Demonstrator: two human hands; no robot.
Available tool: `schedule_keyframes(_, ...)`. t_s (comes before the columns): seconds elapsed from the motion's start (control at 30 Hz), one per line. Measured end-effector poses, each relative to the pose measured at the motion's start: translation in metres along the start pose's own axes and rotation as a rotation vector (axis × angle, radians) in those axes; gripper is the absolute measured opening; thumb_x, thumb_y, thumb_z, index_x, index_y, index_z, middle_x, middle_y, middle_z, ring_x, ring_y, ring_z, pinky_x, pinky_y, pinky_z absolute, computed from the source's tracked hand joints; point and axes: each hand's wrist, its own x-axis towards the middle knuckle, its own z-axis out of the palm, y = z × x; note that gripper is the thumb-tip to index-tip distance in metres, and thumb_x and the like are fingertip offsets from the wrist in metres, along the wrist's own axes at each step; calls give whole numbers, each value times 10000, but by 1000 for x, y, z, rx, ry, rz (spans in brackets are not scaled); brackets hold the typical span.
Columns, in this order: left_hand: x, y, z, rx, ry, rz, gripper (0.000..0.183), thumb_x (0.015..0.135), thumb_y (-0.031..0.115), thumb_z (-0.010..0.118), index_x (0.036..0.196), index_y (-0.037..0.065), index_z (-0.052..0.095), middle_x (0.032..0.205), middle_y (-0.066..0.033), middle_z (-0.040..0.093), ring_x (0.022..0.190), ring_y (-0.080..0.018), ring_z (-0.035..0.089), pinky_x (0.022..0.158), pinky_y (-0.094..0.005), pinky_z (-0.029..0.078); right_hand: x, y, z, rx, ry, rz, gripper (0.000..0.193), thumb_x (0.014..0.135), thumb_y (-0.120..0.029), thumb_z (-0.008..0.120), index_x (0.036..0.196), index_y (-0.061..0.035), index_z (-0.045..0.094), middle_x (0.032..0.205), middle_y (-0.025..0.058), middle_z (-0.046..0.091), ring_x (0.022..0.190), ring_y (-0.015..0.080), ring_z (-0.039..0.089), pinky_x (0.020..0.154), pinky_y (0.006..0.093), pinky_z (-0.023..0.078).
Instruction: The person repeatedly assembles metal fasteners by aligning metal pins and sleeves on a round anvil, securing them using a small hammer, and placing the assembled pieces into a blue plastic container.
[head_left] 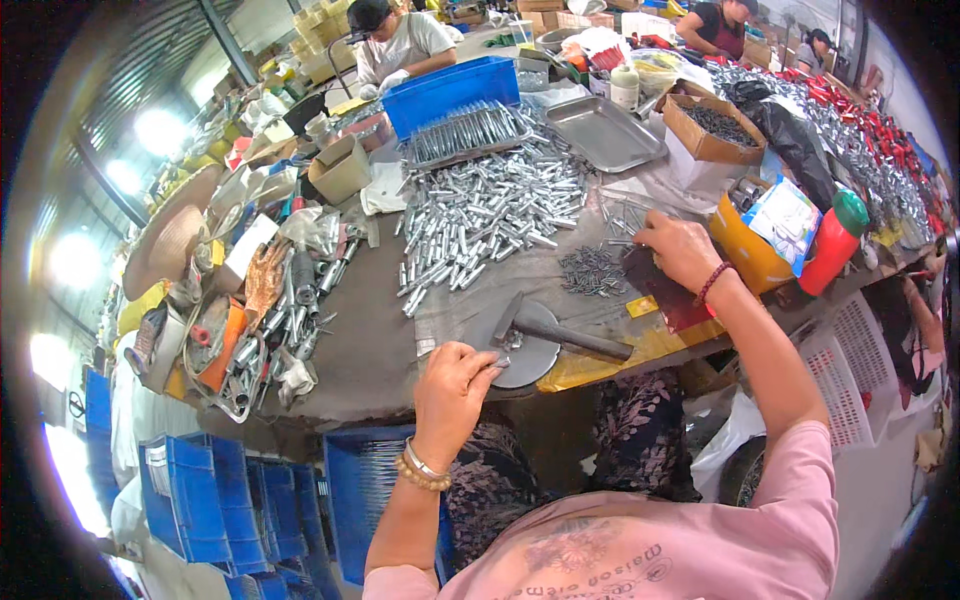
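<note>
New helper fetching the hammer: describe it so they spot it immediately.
Start at the big heap of silver metal tubes mid-table, then look toward the near edge. The hammer lies on a round grey metal plate beside the left hand: the only dark, long-handled tool there.

This is a small-parts assembly workshop. A long, cluttered grey worktable [380, 330] fills the middle of the frame, heaped at its centre with short shiny metal tubes [490, 215]. A blue plastic crate [450, 92] and a flat steel tray [603, 132] sit at upper centre, an open cardboard box of dark screws [712, 125] at upper right. Stacked blue bins [215, 500] stand at lower left. Other workers [395, 40] sit along the top edge.
</note>
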Motion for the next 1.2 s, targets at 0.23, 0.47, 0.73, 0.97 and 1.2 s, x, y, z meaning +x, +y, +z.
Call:
schedule_keyframes(0.23, 1, -2, 0, 23, 9, 34, 156, 889, 166, 820, 1014, 75, 801, 957, -66, 672, 945, -290, 653, 814, -418, 528, 0, 13, 7, -43, -51, 56, 238, 870, -50, 674, 1057, -141, 791, 1014, 108, 679, 994, 357, 725, 860, 492, 584)
schedule_keyframes(0.47, 0, 2, -1, -7, 6, 15, 153, 890, 166, 820, 1008, 72, 795, 946, -70, 664, 933, -291, 645, 812, -419, 521, 0, -10, -19, 225, 126, 191, 193, 850, -66, 733, 1035, -108, 766, 1052, 109, 728, 1008, 327, 728, 896, 443, 575)
schedule_keyframes(0.73, -5, -7, 2, -22, -17, 13, 156, 890, 170, 811, 1012, 76, 783, 951, -83, 637, 929, -304, 639, 820, -428, 518, -12, -90, -35, 644, 115, 73, 233, 846, -26, 734, 1064, -97, 776, 1002, 96, 712, 996, 343, 700, 880, 419, 567)
schedule_keyframes(0.97, -1, -8, 3, -80, -9, 1, 130, 878, 81, 813, 1000, 43, 788, 940, -88, 671, 893, -275, 653, 794, -376, 518, -35, -164, -22, 520, 118, -243, 218, 830, -32, 704, 1015, -110, 789, 880, 100, 623, 903, 330, 683, 816, 452, 571)
schedule_keyframes(1.2, -9, -7, 4, -77, -8, -45, 152, 892, 92, 814, 1038, 51, 800, 954, -80, 656, 898, -261, 658, 793, -371, 523, -31, -186, -15, 1399, -23, 255, 247, 774, 7, 755, 1015, -44, 739, 978, 132, 751, 879, 340, 736, 773, 404, 579)
